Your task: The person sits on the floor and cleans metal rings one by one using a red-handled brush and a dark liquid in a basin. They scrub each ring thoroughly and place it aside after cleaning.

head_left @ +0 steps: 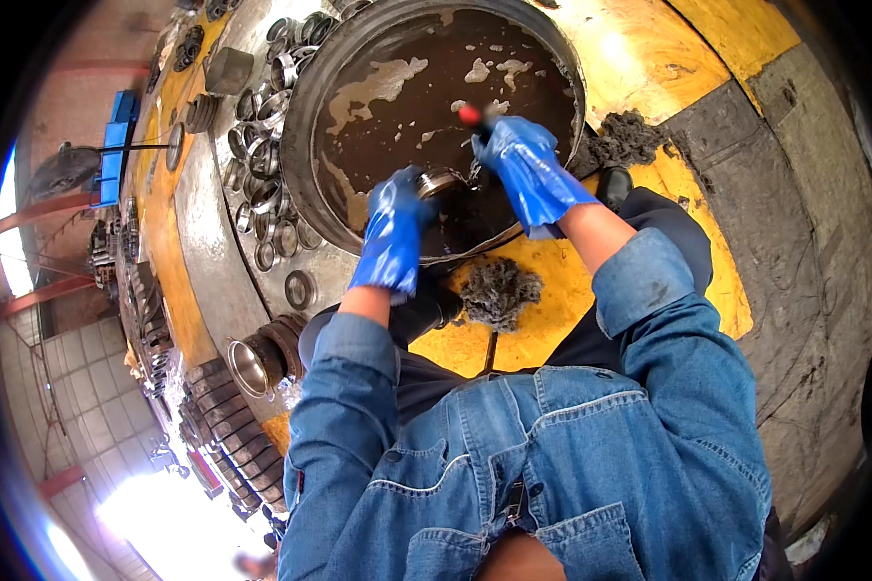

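Observation:
My left hand (pixel 392 223), in a blue rubber glove, is closed round the edge of a shiny metal ring (pixel 442 182). The ring is held just over dark, foamy liquid (pixel 397 126) in a large round tub (pixel 303 136). My right hand (pixel 531 172), gloved the same way, grips a tool with a red-tipped handle (pixel 470 115). The handle points up and away from me, and its tip is blurred. The tool's lower end sits close to the ring's right side, so its kind is hard to make out.
Many metal rings (pixel 262 160) are heaped left of the tub, with a single ring (pixel 300 289) lying nearer. Grey fibre wads lie by my feet (pixel 500 293) and right of the tub (pixel 626 138). A metal pot-like part (pixel 254 366) stands at the lower left.

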Motion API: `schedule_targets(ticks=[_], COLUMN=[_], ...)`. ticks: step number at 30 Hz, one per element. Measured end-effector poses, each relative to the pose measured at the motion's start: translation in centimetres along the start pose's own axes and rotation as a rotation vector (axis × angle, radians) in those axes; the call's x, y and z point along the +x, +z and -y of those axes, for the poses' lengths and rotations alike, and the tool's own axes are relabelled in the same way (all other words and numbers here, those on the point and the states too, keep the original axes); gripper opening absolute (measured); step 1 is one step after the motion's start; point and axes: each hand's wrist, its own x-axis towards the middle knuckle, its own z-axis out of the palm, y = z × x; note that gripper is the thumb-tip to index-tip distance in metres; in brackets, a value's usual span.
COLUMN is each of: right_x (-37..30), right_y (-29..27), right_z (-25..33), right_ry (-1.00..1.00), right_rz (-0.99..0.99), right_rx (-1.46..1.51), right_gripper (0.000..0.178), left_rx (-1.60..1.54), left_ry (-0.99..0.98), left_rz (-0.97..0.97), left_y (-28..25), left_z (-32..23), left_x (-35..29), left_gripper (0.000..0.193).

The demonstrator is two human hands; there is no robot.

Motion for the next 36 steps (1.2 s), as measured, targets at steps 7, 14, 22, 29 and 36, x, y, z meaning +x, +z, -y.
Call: schedule_targets(ticks=[7,14,22,29,36], right_x=[-3.7,-1.6,-4.1,-0.9,1.3], right_y=[-0.1,1.0,0.7,1.1,2.1], right_z=[3.1,-0.8,3.2,-0.8,-2.6], right_ry=[-0.330,-0.214,-0.454,-0.215,-0.094], right_rz=[0.118,-0.011,0.125,0.026,-0.078], right_rx=[0.654,0.340,0.628,0.277,-0.116], right_gripper=[0.043,0.038,0.042,0.046,0.042], left_rx=[-0.136,-0.082,-0.089,-0.096,-0.101], left_ry=[-0.125,-0.154,-0.122,-0.170,-0.162], left_rz=[0.089,0.088,0.053,0.126,0.064], left_y=[1.6,1.4,2.5,0.6,0.9], left_z=[3.2,2.6,4.2,2.5,2.2], left_x=[-1.3,-1.6,-1.8,-2.0,-1.8], left_gripper=[0.056,0.056,0.056,0.054,0.058])
